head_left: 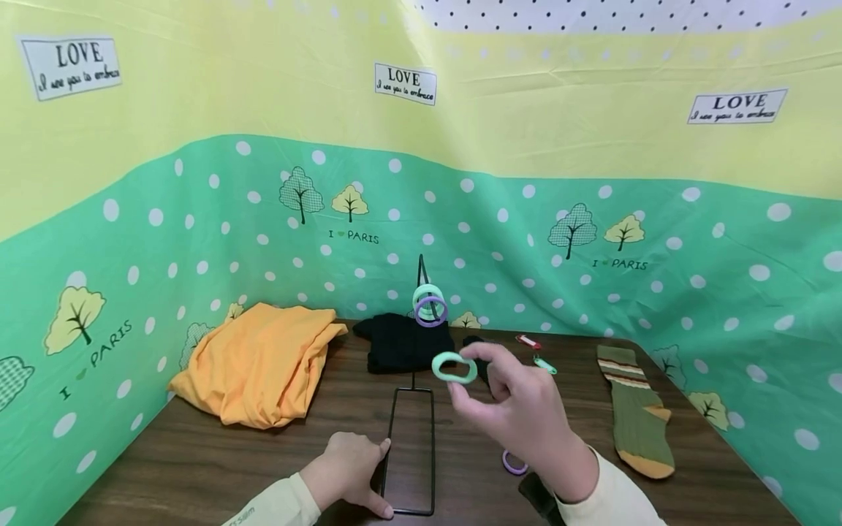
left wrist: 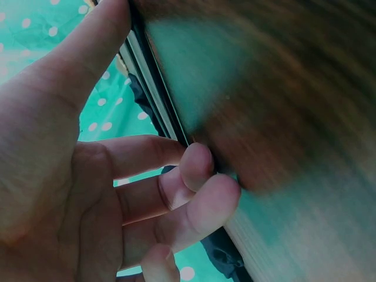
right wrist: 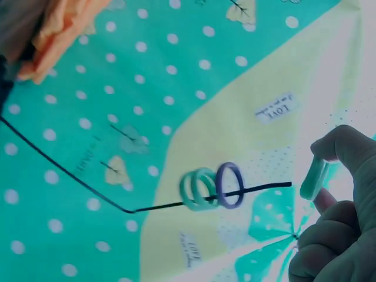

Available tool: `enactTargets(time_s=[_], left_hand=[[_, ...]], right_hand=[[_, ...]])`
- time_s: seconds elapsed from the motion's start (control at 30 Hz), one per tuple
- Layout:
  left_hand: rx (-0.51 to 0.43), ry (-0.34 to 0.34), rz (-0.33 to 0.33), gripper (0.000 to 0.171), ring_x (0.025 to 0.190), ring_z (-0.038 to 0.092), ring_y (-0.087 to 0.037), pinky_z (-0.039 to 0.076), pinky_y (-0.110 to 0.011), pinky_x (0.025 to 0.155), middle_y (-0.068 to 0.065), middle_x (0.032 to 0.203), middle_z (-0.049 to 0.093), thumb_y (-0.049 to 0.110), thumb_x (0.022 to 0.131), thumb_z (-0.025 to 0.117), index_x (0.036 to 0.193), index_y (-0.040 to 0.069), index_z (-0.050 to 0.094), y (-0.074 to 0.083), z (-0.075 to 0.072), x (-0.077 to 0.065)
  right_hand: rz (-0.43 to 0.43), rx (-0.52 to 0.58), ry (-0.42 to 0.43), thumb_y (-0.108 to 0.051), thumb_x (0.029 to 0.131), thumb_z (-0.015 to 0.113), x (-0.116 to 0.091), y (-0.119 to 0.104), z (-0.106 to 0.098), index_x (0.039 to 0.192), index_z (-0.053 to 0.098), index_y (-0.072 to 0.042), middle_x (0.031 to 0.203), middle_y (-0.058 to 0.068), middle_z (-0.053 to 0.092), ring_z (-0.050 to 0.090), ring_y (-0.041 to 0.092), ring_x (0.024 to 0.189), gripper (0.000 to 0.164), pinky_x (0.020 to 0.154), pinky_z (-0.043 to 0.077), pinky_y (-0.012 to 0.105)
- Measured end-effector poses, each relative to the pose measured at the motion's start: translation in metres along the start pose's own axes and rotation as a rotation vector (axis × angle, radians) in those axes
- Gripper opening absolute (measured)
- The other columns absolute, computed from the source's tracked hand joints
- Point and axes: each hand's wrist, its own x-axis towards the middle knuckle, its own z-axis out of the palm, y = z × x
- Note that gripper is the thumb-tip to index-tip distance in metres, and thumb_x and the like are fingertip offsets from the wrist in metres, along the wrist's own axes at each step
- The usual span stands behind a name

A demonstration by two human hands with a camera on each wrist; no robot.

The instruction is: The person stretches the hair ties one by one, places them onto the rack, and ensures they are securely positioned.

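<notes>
My right hand pinches a mint-green hair tie between thumb and index finger. The tie is in the air, in front of the tip of the black wire stand's arm and apart from it in the right wrist view. Around that arm hang green hair ties and a purple hair tie. At the stand's rectangular base, my left hand grips the left rail, with thumb and fingertips against the wire. A loose purple hair tie lies on the table under my right forearm.
An orange cloth is heaped at the left. Black fabric lies behind the base. To the right are a red clip, a green clip and a striped olive sock. A patterned curtain surrounds the table.
</notes>
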Motion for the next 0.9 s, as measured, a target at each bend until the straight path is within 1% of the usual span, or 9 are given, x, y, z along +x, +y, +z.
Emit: enactTargets(time_s=[0.1,0.17,0.27,0.37,0.5,0.63,0.7,0.83,0.9], left_hand=[[0.003,-0.004,0.001,0.093,0.049,0.043,-0.013,0.036,-0.03,0.045,0.002,0.06,0.053,0.081,0.058,0.059,0.135,0.031,0.047,0.0,0.0,0.0],[0.004,-0.003,0.003,0.093,0.049,0.043,-0.013,0.036,-0.03,0.045,0.001,0.06,0.054,0.081,0.058,0.059,0.135,0.03,0.047,0.0,0.0,0.0],[0.008,0.001,0.003,0.093,0.05,0.044,-0.013,0.037,-0.031,0.046,0.001,0.062,0.056,0.081,0.058,0.059,0.135,0.03,0.048,0.0,0.0,0.0],[0.012,0.003,0.001,0.093,0.05,0.044,-0.013,0.037,-0.031,0.046,0.001,0.064,0.058,0.081,0.057,0.06,0.135,0.031,0.048,0.001,0.0,-0.001],[0.016,0.004,-0.001,0.094,0.051,0.045,-0.013,0.038,-0.031,0.046,0.0,0.071,0.062,0.081,0.057,0.06,0.135,0.03,0.048,0.001,0.0,0.0],[0.014,-0.002,-0.003,0.094,0.051,0.045,-0.013,0.038,-0.031,0.047,0.0,0.071,0.062,0.081,0.057,0.059,0.135,0.03,0.048,0.001,0.0,0.001],[0.013,-0.003,-0.002,0.094,0.051,0.045,-0.013,0.038,-0.031,0.046,0.0,0.069,0.061,0.081,0.057,0.059,0.135,0.03,0.048,0.0,0.0,0.002],[0.001,-0.006,-0.001,0.094,0.05,0.045,-0.012,0.038,-0.031,0.046,0.0,0.067,0.059,0.081,0.057,0.06,0.135,0.03,0.047,0.0,0.001,0.002],[-0.002,-0.011,-0.001,0.094,0.051,0.045,-0.012,0.038,-0.031,0.046,0.001,0.069,0.061,0.081,0.057,0.06,0.135,0.03,0.048,-0.001,0.001,0.003]], right_hand=[[-0.062,-0.052,0.078,-0.032,0.083,0.059,0.015,0.002,0.004,0.093,0.064,-0.006,0.049,-0.011,0.024,0.016,-0.003,0.043,0.028,0.041,0.013,0.011],[-0.075,-0.083,0.097,-0.028,0.08,0.061,0.023,0.004,0.008,0.093,0.064,-0.006,0.048,-0.01,0.024,0.016,-0.002,0.042,0.026,0.041,0.013,0.012],[-0.06,-0.127,0.084,-0.022,0.074,0.066,0.03,0.009,0.013,0.094,0.063,-0.005,0.048,-0.01,0.023,0.014,-0.001,0.042,0.026,0.04,0.013,0.013],[-0.036,-0.164,0.072,-0.017,0.067,0.072,0.032,0.015,0.02,0.095,0.063,-0.005,0.048,-0.009,0.023,0.014,0.0,0.041,0.031,0.039,0.013,0.013],[-0.006,-0.228,0.062,-0.017,0.064,0.076,0.031,0.024,0.028,0.097,0.063,-0.005,0.048,-0.009,0.025,0.015,0.0,0.039,0.037,0.039,0.012,0.014],[0.05,-0.273,0.014,-0.022,0.065,0.079,0.028,0.03,0.031,0.101,0.061,-0.004,0.048,-0.009,0.025,0.015,-0.001,0.039,0.045,0.038,0.012,0.014],[0.094,-0.271,-0.021,-0.024,0.065,0.08,0.025,0.032,0.03,0.105,0.06,-0.005,0.048,-0.01,0.025,0.013,-0.002,0.039,0.049,0.038,0.011,0.014],[0.209,-0.217,-0.095,-0.026,0.067,0.081,0.018,0.035,0.029,0.112,0.057,-0.008,0.047,-0.011,0.022,0.012,-0.003,0.039,0.055,0.038,0.012,0.015],[0.268,-0.172,-0.132,-0.027,0.067,0.081,0.013,0.036,0.028,0.113,0.057,-0.01,0.047,-0.012,0.021,0.012,-0.003,0.038,0.055,0.037,0.014,0.016]])
